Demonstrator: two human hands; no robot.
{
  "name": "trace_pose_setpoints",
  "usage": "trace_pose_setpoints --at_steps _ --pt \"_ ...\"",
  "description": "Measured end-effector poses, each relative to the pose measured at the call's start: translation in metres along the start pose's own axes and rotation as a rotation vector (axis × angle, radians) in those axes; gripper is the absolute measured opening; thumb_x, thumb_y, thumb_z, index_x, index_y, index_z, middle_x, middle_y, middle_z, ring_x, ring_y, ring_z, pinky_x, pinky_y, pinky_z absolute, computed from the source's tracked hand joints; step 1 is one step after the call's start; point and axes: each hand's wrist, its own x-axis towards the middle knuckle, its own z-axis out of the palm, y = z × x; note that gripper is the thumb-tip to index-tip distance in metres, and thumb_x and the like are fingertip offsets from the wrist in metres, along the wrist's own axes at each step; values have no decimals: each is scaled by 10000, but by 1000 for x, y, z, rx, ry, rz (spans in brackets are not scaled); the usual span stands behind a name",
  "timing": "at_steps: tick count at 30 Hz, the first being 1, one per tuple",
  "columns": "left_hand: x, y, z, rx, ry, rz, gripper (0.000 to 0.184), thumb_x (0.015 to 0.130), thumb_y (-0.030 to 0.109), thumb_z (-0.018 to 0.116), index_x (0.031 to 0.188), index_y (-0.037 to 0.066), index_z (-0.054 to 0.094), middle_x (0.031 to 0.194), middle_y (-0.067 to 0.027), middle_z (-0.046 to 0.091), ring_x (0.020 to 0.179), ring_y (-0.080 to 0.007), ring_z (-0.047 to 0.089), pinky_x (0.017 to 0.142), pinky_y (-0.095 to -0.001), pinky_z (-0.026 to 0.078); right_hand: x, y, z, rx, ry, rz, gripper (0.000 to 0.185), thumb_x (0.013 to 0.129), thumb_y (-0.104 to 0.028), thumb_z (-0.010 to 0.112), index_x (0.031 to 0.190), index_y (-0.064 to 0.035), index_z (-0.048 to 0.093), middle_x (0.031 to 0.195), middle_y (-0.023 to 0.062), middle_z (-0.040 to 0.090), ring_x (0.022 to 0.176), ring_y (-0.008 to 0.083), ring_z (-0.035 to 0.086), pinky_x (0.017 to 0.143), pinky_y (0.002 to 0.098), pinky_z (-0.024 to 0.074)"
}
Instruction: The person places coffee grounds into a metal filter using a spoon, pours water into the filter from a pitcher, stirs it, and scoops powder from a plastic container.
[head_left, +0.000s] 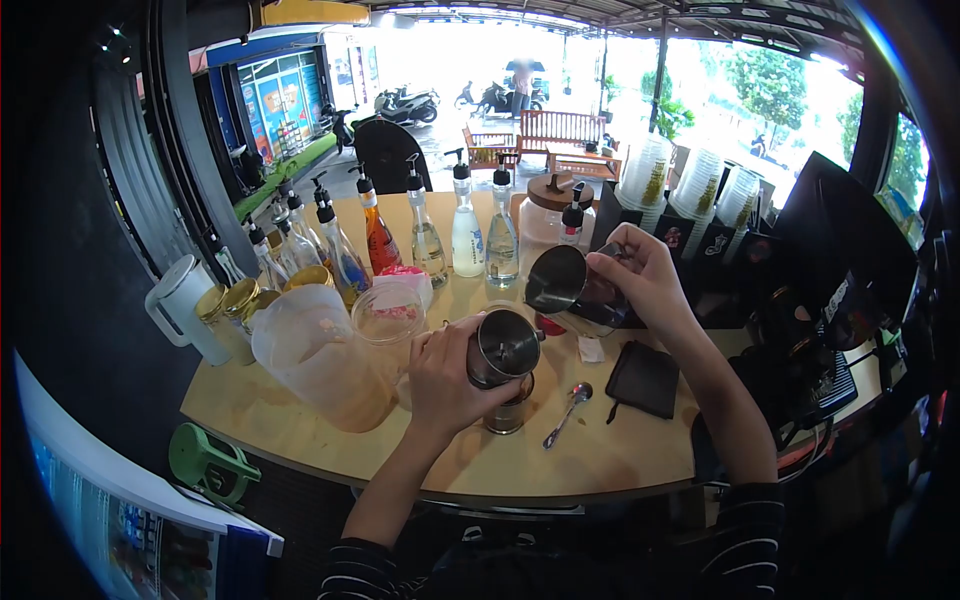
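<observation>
My left hand (440, 380) is wrapped round a metal cup (508, 345), whose open top faces me. Below that cup shows another shiny metal cup (507, 415); whether the two touch I cannot tell. My right hand (640, 268) grips a dark metal pitcher (556, 280), held tilted with its mouth toward the left, above and right of the cup. A spoon (568, 414) lies on the table to the right of the lower cup. A frosted plastic jug (320, 350) stands left of my left hand, beside a clear round plastic container (388, 312).
Several pump bottles (428, 240) line the table's back and left. A wooden-lidded glass jar (545, 215) and stacked plastic cups (645, 180) stand behind my right hand. A black pouch (643, 380) and small white packet (591, 349) lie at right. A white pitcher (185, 305) is far left.
</observation>
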Motion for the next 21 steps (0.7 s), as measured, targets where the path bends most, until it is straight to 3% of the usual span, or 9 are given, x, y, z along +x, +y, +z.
trace_pose_setpoints --at_steps 10,13,21 --pt "7 -3 -10 -304 -165 -295 797 561 407 850 1189 17 550 990 -135 674 908 -269 671 829 -383 517 -9 67 -17 256 152 26 178 876 -58 638 774 -65 493 719 -18 572 663 18 541 590 164 422" --pt "13 4 -17 -358 -192 -373 790 558 354 871 1171 -37 561 989 -157 684 946 -243 674 880 -353 517 -22 88 -10 330 177 78 172 880 -54 629 782 -67 488 728 -8 582 663 29 555 591 170 431" --pt "13 0 -16 -402 -225 -412 779 571 314 881 1176 -53 556 1014 -162 677 972 -230 663 916 -355 502 -33 175 7 344 242 113 204 876 -49 632 767 -89 465 698 -27 554 629 36 537 580 194 437"
